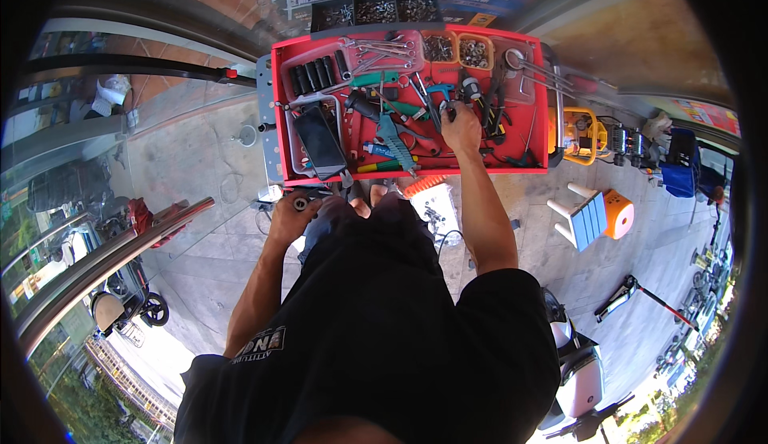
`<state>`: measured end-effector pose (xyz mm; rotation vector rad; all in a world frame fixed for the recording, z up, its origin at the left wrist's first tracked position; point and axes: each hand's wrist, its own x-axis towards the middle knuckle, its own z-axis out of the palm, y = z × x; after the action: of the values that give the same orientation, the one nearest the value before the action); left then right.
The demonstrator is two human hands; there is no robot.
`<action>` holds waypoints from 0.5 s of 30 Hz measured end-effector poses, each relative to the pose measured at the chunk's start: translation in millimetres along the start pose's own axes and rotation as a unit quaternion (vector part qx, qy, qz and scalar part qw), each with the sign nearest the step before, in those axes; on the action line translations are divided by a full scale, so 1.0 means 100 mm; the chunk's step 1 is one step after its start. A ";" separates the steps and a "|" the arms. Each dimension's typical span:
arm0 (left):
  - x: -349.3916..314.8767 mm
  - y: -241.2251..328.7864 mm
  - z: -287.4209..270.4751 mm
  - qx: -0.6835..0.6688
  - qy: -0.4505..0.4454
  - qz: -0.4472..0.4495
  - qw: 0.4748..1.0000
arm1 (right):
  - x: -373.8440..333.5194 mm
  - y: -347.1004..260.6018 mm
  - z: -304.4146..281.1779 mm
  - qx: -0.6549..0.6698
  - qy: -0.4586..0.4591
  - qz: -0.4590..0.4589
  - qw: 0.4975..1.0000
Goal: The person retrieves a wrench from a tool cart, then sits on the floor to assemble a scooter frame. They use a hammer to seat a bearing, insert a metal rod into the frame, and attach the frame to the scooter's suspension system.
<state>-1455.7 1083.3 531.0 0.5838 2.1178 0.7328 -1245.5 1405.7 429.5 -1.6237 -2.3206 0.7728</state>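
Observation:
A red tool tray (pixel 282 152) full of hand tools stands in front of me. My right hand (pixel 462 130) reaches over its middle, fingers pinched together; what is between them, if anything, is too small to name. Just beyond those fingertips lies a blue-handled tool (pixel 440 90), and pliers (pixel 498 108) rest to the right. Below the tray's front left corner, my left hand (pixel 290 218) is closed on a round metal part (pixel 301 204) with a hole in it. A black phone (pixel 319 142) sits at the tray's left, near a teal air blow gun (pixel 392 136).
Black sockets (pixel 314 74), combination wrenches (pixel 384 48) and bins of small screws (pixel 476 52) fill the tray's far side. A dark three-part box (pixel 376 12) of fasteners sits behind it. On the floor to the right are a blue-topped stool (pixel 586 218) and an orange stool (pixel 618 214).

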 end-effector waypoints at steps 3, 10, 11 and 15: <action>-0.02 -0.05 -0.01 0.017 -0.020 -0.009 1.000 | 0.14 0.02 0.01 0.004 0.053 -0.001 0.999; -0.09 -0.12 0.01 0.012 -0.013 -0.022 1.000 | 0.32 0.04 -0.05 -0.030 0.026 0.034 0.999; -0.10 -0.11 0.01 0.006 -0.012 -0.024 1.000 | 0.30 0.05 -0.05 -0.036 0.024 0.033 0.999; -0.12 -0.09 0.01 -0.008 -0.006 -0.033 0.999 | 0.09 0.15 -0.02 -0.024 0.049 0.007 0.998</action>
<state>-1449.2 1069.8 530.7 0.5072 2.1081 0.7071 -1235.4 1418.2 422.4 -1.6609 -2.2796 0.6300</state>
